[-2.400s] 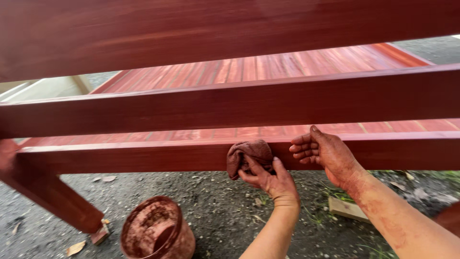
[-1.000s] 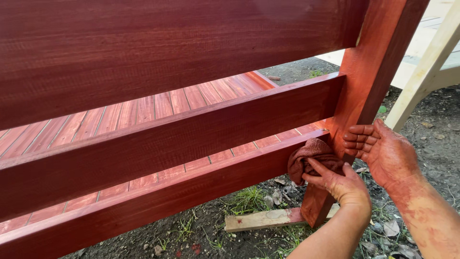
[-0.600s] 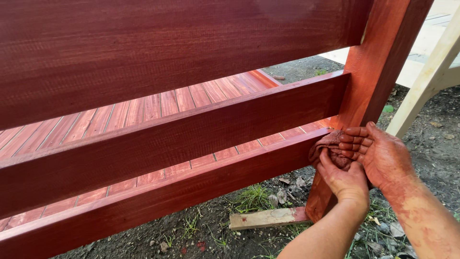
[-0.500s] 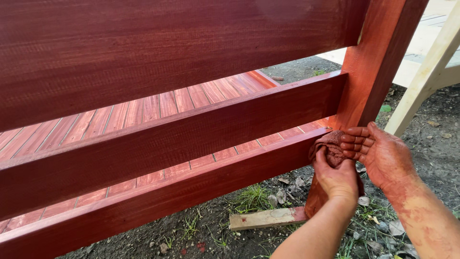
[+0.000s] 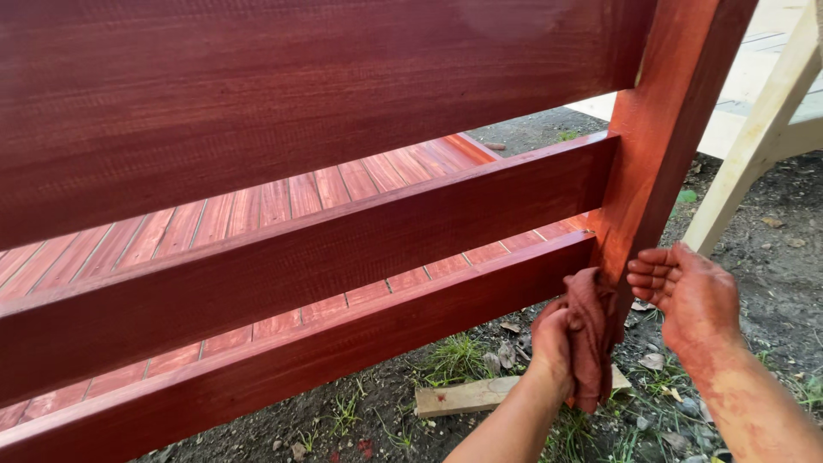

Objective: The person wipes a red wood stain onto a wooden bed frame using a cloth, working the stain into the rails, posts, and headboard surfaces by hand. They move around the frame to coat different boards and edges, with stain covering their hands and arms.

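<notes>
A broad red-stained board [image 5: 300, 94] fills the top of the view, its long axis running left to right and rising a little toward the right. Below it run two narrower rails in the same red: the middle rail [image 5: 343, 257] and the lower rail [image 5: 326, 351], both parallel to the board and climbing gently rightward. All three meet the post [image 5: 660, 146], a thick stained upright that leans slightly in the view, its top toward the upper right. Behind the rails lies a slatted panel [image 5: 343, 189], its slats running away from the camera. At the far right stands an unstained pale wooden leg [image 5: 754, 137], tilted, well apart from the red frame. The ground [image 5: 754, 257] is dark soil with grass tufts and dry leaves; a short pale wood offcut [image 5: 467, 397] lies on it under the lower rail, long axis roughly left to right. No packages, labels or signs show.

The right hand [image 5: 690, 296], stained red, rests with curled fingers against the post's lower edge, not gripping anything. The left hand [image 5: 553, 339] is clenched around a red-brown rag [image 5: 590, 334], which hangs downward, long axis near vertical, pressed at the foot of the post just beside where the lower rail joins. The hands are close but apart, the rag between them.
</notes>
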The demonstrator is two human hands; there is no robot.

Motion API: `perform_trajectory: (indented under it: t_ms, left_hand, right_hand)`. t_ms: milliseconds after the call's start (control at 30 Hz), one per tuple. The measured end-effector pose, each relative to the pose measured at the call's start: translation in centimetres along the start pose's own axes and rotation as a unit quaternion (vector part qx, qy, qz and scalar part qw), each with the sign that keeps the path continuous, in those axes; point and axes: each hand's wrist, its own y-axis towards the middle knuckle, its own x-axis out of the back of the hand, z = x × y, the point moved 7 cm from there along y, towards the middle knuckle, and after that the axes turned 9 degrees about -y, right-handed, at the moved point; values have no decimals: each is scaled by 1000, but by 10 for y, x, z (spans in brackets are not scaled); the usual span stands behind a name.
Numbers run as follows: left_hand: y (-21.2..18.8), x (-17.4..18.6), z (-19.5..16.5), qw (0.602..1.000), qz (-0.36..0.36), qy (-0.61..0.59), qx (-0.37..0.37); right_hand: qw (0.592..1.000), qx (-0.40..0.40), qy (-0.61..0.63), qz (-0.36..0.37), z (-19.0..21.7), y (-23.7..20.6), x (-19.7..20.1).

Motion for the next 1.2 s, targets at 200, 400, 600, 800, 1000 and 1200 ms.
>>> perform_trajectory:
  t_ms: [200, 400, 600, 800, 1000, 1200]
  left_hand:
    - [-1, 33, -4, 997, -66, -47, 16]
    - [19, 13, -15, 959, 4, 261, -110]
    - [12, -1, -25, 909, -87, 370, -172]
    - [-6, -2, -49, 915, -107, 325, -213]
    - [-20, -16, -67, 883, -14, 423, -205]
    - [-75, -15, -107, 730, 29, 556, -396]
  right_hand:
    - [990, -39, -137, -8, -35, -28, -2]
    - [991, 30, 59, 120, -41, -77, -66]
    - [992, 100, 21, -77, -30, -81, -66]
    - [984, 127, 123, 20, -24, -84, -97]
    - [983, 152, 36, -99, -23, -72, -90]
    - [914, 182, -283, -225, -16, -58, -104]
